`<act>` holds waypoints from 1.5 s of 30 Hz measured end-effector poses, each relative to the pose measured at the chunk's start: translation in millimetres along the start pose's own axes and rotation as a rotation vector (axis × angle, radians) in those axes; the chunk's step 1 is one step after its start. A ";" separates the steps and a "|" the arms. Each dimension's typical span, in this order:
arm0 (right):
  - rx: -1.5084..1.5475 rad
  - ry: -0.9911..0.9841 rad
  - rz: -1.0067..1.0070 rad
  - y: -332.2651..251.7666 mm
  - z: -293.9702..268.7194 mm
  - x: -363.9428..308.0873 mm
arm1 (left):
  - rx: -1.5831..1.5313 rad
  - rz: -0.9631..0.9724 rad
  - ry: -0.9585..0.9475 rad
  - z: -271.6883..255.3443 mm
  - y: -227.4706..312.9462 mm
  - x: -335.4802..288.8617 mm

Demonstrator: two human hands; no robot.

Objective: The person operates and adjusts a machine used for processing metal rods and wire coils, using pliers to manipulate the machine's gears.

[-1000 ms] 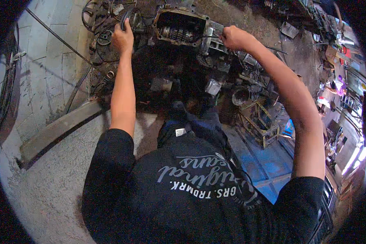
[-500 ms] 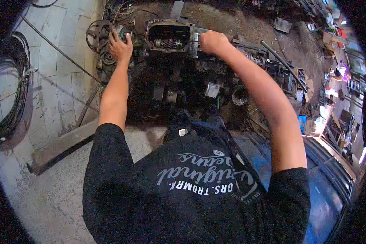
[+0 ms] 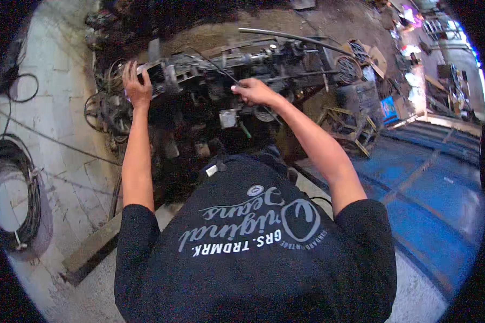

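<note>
swung clear of the housing (image 3: pixel 171 78), right hand (image 3: pixel 255 92) clenches a rod (image 3: pixel 213 63) at twelve o'clock; left hand (image 3: pixel 138 90), fingers spread, beside housing.

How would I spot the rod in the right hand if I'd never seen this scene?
From the black shirt filling the bottom, look up to the right hand. The rod slants from it toward the upper left. It is thin, dark and gripped, whereas the pipe farther up is thicker, paler and in neither hand.

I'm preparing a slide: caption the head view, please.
Right hand grips a thin rod, left hand open beside dark machinery.
</note>
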State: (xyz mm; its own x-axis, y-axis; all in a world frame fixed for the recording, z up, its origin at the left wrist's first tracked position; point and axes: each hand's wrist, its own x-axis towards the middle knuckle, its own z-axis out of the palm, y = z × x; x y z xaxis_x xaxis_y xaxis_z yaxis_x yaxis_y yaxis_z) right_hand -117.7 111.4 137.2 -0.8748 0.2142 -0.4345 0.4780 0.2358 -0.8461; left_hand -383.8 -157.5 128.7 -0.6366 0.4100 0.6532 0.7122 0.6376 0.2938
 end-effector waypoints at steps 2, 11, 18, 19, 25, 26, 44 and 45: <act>-0.040 -0.015 0.100 29.9 -26.1 -41.1 | -0.170 0.065 -0.007 9.0 59.1 -3.0; -0.169 0.695 0.263 294.9 -112.9 -198.3 | -0.497 0.025 -0.551 89.2 291.7 -69.1; -0.116 0.814 0.316 354.7 -177.5 -138.7 | -0.371 0.060 -0.740 114.7 371.1 -100.5; -0.126 0.873 0.241 363.6 -185.4 -118.3 | -0.337 0.064 -0.757 116.7 378.0 -102.1; -0.166 1.184 0.041 370.2 -231.3 2.6 | -0.226 -0.006 -0.827 108.9 403.1 -110.0; -0.148 1.260 -0.034 362.9 -234.2 17.5 | -0.204 -0.019 -0.819 104.6 400.8 -112.6; -0.216 0.875 -0.789 165.8 -234.5 -22.8 | -0.047 -1.054 -0.823 100.5 303.3 -301.7; -0.181 0.821 -0.867 126.9 -236.2 -8.6 | -0.046 -1.194 -0.846 92.2 275.2 -346.9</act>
State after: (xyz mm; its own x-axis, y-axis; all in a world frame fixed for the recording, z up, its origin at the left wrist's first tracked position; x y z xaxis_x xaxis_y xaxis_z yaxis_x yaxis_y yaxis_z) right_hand -31.0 363.3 106.5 -0.6310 0.4423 0.6374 -0.1817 0.7145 -0.6756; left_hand 5.8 -64.2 -81.3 -0.8113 -0.0732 -0.5800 -0.3537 0.8514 0.3873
